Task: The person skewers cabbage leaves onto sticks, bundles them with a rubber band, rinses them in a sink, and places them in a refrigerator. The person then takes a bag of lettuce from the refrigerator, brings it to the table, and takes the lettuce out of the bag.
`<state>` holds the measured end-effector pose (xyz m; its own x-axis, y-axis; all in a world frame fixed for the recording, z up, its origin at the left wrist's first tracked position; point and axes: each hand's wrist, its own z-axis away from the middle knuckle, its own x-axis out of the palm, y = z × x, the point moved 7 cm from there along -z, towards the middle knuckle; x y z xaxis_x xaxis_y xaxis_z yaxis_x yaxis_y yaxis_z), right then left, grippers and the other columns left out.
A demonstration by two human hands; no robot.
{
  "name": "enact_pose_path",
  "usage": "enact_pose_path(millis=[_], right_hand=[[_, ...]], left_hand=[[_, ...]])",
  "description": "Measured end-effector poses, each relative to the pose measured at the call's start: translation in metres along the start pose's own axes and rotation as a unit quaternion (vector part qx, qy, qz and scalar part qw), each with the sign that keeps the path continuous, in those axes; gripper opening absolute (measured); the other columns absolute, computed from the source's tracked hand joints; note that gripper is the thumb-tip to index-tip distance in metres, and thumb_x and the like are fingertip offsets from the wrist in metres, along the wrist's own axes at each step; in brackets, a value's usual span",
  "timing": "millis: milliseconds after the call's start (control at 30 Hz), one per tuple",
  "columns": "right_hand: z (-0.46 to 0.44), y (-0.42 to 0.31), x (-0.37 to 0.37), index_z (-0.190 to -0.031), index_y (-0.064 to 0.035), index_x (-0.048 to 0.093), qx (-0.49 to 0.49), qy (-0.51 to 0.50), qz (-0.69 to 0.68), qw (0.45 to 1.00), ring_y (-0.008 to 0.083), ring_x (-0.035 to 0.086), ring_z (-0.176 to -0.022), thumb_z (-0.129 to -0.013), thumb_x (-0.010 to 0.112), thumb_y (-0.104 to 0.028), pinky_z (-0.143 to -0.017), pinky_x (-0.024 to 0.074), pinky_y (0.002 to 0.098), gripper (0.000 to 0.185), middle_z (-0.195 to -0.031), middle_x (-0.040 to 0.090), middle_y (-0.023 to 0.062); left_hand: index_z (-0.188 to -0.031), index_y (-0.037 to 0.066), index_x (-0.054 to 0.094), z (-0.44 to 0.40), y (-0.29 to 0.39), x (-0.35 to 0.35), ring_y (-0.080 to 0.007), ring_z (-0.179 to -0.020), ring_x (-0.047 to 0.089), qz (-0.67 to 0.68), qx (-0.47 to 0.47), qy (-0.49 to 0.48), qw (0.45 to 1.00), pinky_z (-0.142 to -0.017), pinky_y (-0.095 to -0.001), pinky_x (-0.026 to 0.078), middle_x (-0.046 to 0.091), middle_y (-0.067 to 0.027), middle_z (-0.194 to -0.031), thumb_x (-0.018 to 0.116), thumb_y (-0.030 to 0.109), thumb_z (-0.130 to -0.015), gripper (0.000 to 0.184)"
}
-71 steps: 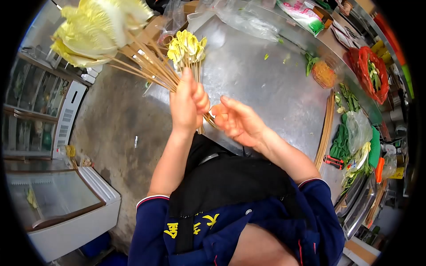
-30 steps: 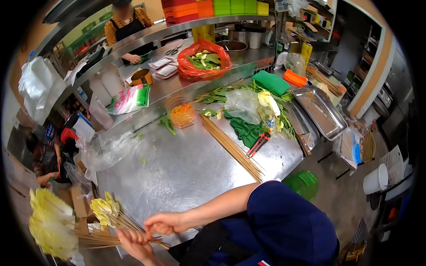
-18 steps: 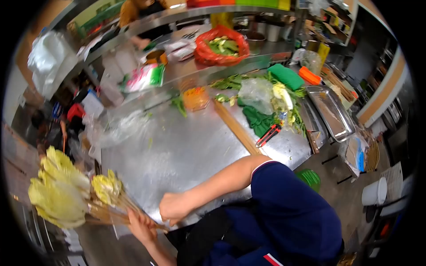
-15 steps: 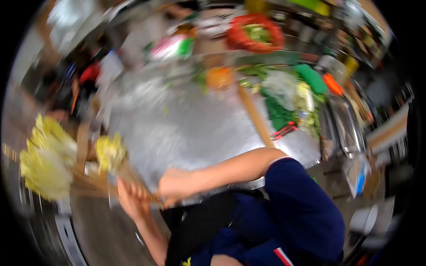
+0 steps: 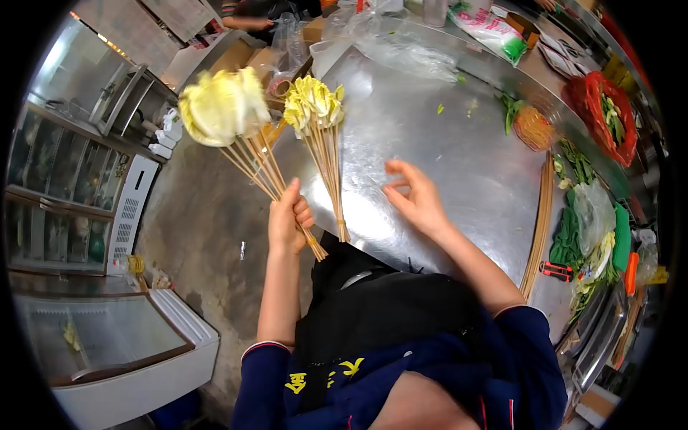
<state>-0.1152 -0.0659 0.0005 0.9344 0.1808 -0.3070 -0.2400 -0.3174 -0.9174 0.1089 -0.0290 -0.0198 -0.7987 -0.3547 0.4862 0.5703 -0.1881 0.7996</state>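
Observation:
My left hand [image 5: 287,218] is closed round the lower sticks of a bundle of skewered pale yellow cabbage leaves [image 5: 223,107], held up off the table's left edge. The leaf heads are slightly blurred. A band seems to bind the stick ends below my fist. Right beside it, a second bundle of skewered yellow leaves [image 5: 314,107] lies on the metal table [image 5: 423,136], its stick ends bound near the front edge. My right hand [image 5: 416,195] hovers over the table with fingers apart and nothing in them.
Bare skewers [image 5: 539,229] lie on the right, beside a red and black tool [image 5: 556,271], green cloth and leafy vegetables. Further back are an orange-filled clear tub [image 5: 534,127], a red bag [image 5: 605,118] and plastic film [image 5: 408,54]. Another person's arm [image 5: 247,23] shows at the top.
The view has swung back to the left. My right hand has come away from the stick ends by my left hand and opened. The two leaf bundles now stand further apart at their lower ends.

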Motion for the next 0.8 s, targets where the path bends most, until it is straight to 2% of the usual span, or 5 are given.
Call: enact_pose_path(millis=[167, 300, 400, 533, 800], right_hand=[[0.018, 0.029, 0.033, -0.1, -0.0016, 0.059, 0.008, -0.144, 0.082, 0.986, 0.0211, 0.064, -0.074, -0.08, 0.057, -0.013, -0.068, 0.0491, 0.0325, 0.023, -0.094, 0.063, 0.0124], [0.019, 0.037, 0.036, -0.099, -0.0022, 0.06, 0.027, -0.154, 0.075, 0.985, 0.0206, 0.064, -0.076, -0.08, 0.057, -0.013, -0.067, 0.0488, 0.0314, 0.022, -0.091, 0.063, 0.0108], [0.02, 0.051, 0.034, -0.097, -0.0034, 0.061, 0.032, -0.141, 0.078, 0.986, 0.0204, 0.063, -0.075, -0.08, 0.057, -0.013, -0.066, 0.0485, 0.0308, 0.02, -0.089, 0.063, 0.0098], [0.023, 0.06, 0.034, -0.093, -0.0058, 0.063, 0.044, -0.116, 0.075, 0.989, 0.0201, 0.062, -0.072, -0.08, 0.057, -0.013, -0.064, 0.0479, 0.0307, 0.016, -0.086, 0.064, 0.0079], [0.022, 0.073, 0.029, -0.089, -0.0081, 0.064, 0.063, -0.069, 0.073, 0.993, 0.0198, 0.06, -0.067, -0.08, 0.056, -0.015, -0.06, 0.0464, 0.0305, 0.013, -0.08, 0.062, 0.0055]], left_hand=[[-0.079, 0.004, 0.05, -0.029, -0.021, -0.03, -0.0098, -0.046, 0.043, -0.16, 0.131, 0.15, 0.967, -0.043, -0.0245, 0.036, 0.047, -0.0008, -0.059, 0.063, 0.015, -0.08, 0.017], [-0.083, 0.004, 0.046, -0.052, -0.038, -0.038, -0.0081, -0.042, 0.04, -0.297, 0.226, 0.191, 0.908, -0.035, -0.0241, 0.032, 0.044, 0.0009, -0.059, 0.065, 0.014, -0.078, 0.022], [-0.089, -0.006, 0.049, -0.048, -0.049, -0.035, -0.0304, -0.076, 0.058, -0.376, 0.178, 0.205, 0.886, -0.07, -0.0375, 0.044, 0.059, -0.0196, -0.083, 0.072, 0.021, -0.069, 0.041], [-0.1, -0.007, 0.043, -0.035, -0.043, -0.01, -0.0358, -0.086, 0.057, -0.469, 0.197, 0.208, 0.835, -0.075, -0.0401, 0.045, 0.056, -0.0229, -0.092, 0.074, 0.019, -0.063, 0.055], [-0.094, -0.004, 0.042, -0.022, -0.045, 0.006, -0.0444, -0.087, 0.055, -0.608, 0.09, 0.223, 0.756, -0.079, -0.0465, 0.042, 0.056, -0.0259, -0.091, 0.064, 0.017, -0.066, 0.042]])
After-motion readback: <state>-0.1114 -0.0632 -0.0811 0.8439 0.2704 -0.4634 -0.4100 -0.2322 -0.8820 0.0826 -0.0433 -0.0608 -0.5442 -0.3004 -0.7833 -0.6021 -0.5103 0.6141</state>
